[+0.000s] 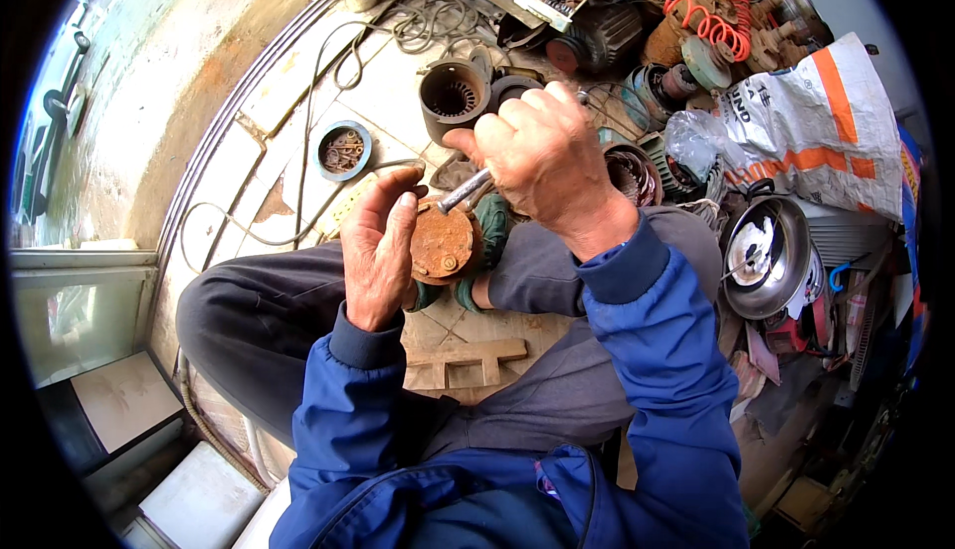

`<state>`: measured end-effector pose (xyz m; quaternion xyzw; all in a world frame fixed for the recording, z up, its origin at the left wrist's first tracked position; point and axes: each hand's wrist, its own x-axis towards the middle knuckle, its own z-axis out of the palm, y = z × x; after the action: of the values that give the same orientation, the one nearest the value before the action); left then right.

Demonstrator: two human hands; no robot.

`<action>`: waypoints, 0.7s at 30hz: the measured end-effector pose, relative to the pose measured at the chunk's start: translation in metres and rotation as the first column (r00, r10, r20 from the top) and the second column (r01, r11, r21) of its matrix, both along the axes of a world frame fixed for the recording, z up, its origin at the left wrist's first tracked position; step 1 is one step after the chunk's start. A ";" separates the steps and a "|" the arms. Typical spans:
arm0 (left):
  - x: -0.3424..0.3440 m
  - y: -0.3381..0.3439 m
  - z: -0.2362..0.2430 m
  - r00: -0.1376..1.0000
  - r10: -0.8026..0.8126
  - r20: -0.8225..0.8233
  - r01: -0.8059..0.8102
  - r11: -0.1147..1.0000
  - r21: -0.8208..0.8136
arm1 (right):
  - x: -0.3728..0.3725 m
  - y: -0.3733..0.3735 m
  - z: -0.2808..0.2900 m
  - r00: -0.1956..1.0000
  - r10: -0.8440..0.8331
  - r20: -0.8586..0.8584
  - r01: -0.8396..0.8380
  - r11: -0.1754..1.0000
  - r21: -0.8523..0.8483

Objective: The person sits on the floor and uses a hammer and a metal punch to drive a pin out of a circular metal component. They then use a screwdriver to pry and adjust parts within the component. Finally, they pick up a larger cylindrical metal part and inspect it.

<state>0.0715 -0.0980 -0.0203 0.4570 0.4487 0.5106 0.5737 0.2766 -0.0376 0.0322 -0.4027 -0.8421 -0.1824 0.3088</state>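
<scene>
Between my legs stands a rusty round motor housing point(444, 243), its flat end facing up with a bolt head near the lower rim. My right hand point(547, 151) is closed in a fist around a silver socket wrench point(465, 192). The wrench slants down to the left, and its lower end meets the far left edge of the rusty end face. A small part of the tool shows beyond my fist. My left hand point(380, 246) is beside the housing's left edge, fingers loosely bent and thumb apart, with nothing visible in it. Whether it touches the housing I cannot tell.
Beyond my feet stand an open motor casing point(453, 99) and a blue-rimmed bowl of bolts point(344, 150). A wooden piece point(465, 362) lies between my legs. To the right are a white sack point(796, 131), a metal pan point(768, 256) and motor parts. A cable point(300, 151) crosses the tiles.
</scene>
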 end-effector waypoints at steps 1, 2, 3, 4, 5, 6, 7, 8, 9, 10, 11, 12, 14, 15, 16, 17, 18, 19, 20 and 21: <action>0.001 0.000 -0.002 1.000 -0.014 0.000 0.014 1.000 -0.002 | 0.001 -0.002 -0.003 1.000 -0.005 0.003 0.005 1.000 -0.003; 0.001 0.000 -0.002 1.000 -0.027 -0.001 0.027 1.000 -0.003 | 0.001 -0.003 -0.007 1.000 -0.009 0.005 0.009 1.000 -0.007; 0.003 0.000 -0.001 0.999 -0.033 -0.008 0.033 0.999 0.001 | 0.002 -0.004 -0.009 1.000 -0.013 0.008 0.013 1.000 -0.010; 0.003 -0.001 0.000 0.999 -0.036 -0.014 0.037 0.999 0.004 | 0.002 -0.006 -0.009 1.000 -0.021 -0.002 0.021 1.000 -0.019; 0.004 -0.001 0.000 0.999 -0.039 -0.020 0.039 0.999 0.006 | 0.002 -0.006 -0.010 1.000 -0.015 -0.024 0.014 1.000 -0.015; 0.004 -0.001 0.000 0.999 -0.042 -0.018 0.042 0.999 0.006 | 0.002 -0.006 -0.012 0.999 -0.007 -0.046 0.007 1.000 -0.010; 0.004 -0.001 0.000 0.999 -0.044 -0.016 0.044 0.999 0.007 | 0.002 -0.005 -0.013 0.998 0.002 -0.067 -0.002 1.000 -0.006; 0.004 -0.001 0.000 0.999 -0.045 -0.013 0.045 0.999 0.007 | 0.002 -0.005 -0.013 0.998 0.005 -0.069 -0.006 1.000 -0.005; 0.005 -0.001 0.000 0.999 -0.043 -0.016 0.043 0.999 0.009 | 0.002 -0.005 -0.013 0.997 0.009 -0.071 -0.009 1.000 -0.004; 0.005 -0.001 0.000 0.999 -0.042 -0.016 0.042 0.999 0.009 | 0.002 -0.006 -0.013 0.997 0.013 -0.071 -0.013 1.000 -0.004; 0.005 -0.001 0.000 0.999 -0.040 -0.017 0.040 0.999 0.010 | 0.002 -0.006 -0.013 0.997 -0.012 -0.078 0.012 1.000 -0.004; 0.004 -0.001 0.000 0.999 -0.036 -0.024 0.036 0.999 0.012 | 0.000 -0.007 -0.012 0.996 -0.036 -0.085 0.036 0.999 -0.005; 0.002 -0.001 -0.002 0.999 -0.028 -0.036 0.028 0.999 0.015 | -0.002 -0.010 -0.014 0.993 -0.096 -0.067 0.096 0.995 -0.010; 0.001 -0.001 -0.002 0.999 -0.030 -0.042 0.031 0.999 0.016 | -0.003 -0.011 -0.018 0.990 -0.132 -0.044 0.131 0.991 -0.013; 0.000 -0.001 -0.002 0.998 -0.033 -0.047 0.034 0.999 0.019 | -0.003 -0.011 -0.019 0.986 -0.168 -0.019 0.168 0.986 -0.014; -0.001 0.000 -0.002 0.998 -0.035 -0.053 0.036 0.999 0.021 | -0.004 -0.011 -0.017 0.994 -0.108 -0.009 0.108 0.994 -0.018; -0.002 0.000 -0.001 0.998 -0.033 -0.054 0.035 0.999 0.026 | -0.004 -0.011 -0.015 0.999 -0.047 0.001 0.047 0.999 -0.022; -0.002 0.000 0.000 0.998 -0.031 -0.056 0.032 0.999 0.030 | -0.004 -0.011 -0.013 1.000 0.014 0.011 -0.014 1.000 -0.028; -0.003 0.000 0.001 0.998 -0.028 -0.057 0.030 0.999 0.034 | -0.003 -0.011 -0.010 1.000 0.014 0.019 -0.013 0.999 -0.043; -0.005 0.000 0.002 0.998 -0.020 -0.052 0.022 0.999 0.035 | -0.003 -0.011 -0.007 1.000 0.003 0.024 -0.002 0.999 -0.037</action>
<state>0.0664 -0.0978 -0.0183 0.4848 0.4496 0.5003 0.5591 0.2732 -0.0484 0.0248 -0.4052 -0.8495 -0.1710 0.2913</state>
